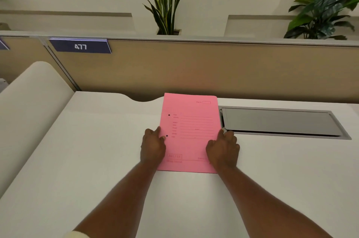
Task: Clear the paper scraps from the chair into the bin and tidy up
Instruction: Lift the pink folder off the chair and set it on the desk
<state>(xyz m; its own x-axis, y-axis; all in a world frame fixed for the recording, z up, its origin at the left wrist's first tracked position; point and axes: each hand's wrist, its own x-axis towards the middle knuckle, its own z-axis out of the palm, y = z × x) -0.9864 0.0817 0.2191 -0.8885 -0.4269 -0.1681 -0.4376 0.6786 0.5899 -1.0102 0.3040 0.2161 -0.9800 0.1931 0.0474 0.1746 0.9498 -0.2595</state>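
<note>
A pink file folder (191, 121) lies flat on the white desk (97, 150), its far edge near the back partition. My left hand (152, 145) rests on the folder's left edge with fingers curled against it. On the folder's right edge sits my right hand (223, 150), gripping it the same way. No chair, bin or paper scraps are in view.
A grey metal cable hatch (281, 121) is set into the desk just right of the folder. A beige partition (213, 68) with a blue "477" label (80, 46) stands behind. Plants (167, 1) grow beyond it. A white curved panel (29, 102) rises at left.
</note>
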